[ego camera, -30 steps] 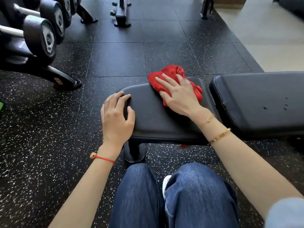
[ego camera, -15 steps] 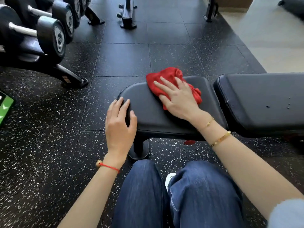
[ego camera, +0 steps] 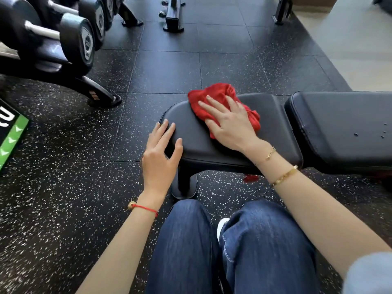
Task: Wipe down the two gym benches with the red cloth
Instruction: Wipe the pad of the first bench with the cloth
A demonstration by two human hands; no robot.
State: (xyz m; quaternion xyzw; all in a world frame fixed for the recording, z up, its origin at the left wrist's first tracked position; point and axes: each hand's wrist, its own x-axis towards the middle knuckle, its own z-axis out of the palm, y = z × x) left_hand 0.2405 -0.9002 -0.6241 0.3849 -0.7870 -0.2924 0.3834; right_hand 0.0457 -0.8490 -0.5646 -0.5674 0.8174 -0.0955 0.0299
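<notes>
A black padded gym bench seat pad (ego camera: 273, 132) lies in front of me, with the longer back pad (ego camera: 339, 124) adjoining it on the right. The crumpled red cloth (ego camera: 218, 96) rests on the seat pad's far left part. My right hand (ego camera: 229, 122) presses flat on the cloth, fingers spread and pointing away to the left. My left hand (ego camera: 161, 155) rests on the seat pad's near left rim, fingers slightly apart, holding nothing. A few small droplets or marks (ego camera: 381, 132) dot the back pad.
A dumbbell rack (ego camera: 63, 45) with several dumbbells stands at the upper left, its foot close to the bench. A green and black object (ego camera: 10, 136) lies at the left edge. Equipment feet (ego camera: 172, 15) stand at the back. My jeans-clad knees (ego camera: 212, 247) are below the bench post (ego camera: 184, 185).
The view has shifted so the bench sits further right. My right hand with the cloth stays on the far left of the seat pad; my left hand has slid to the pad's rim.
</notes>
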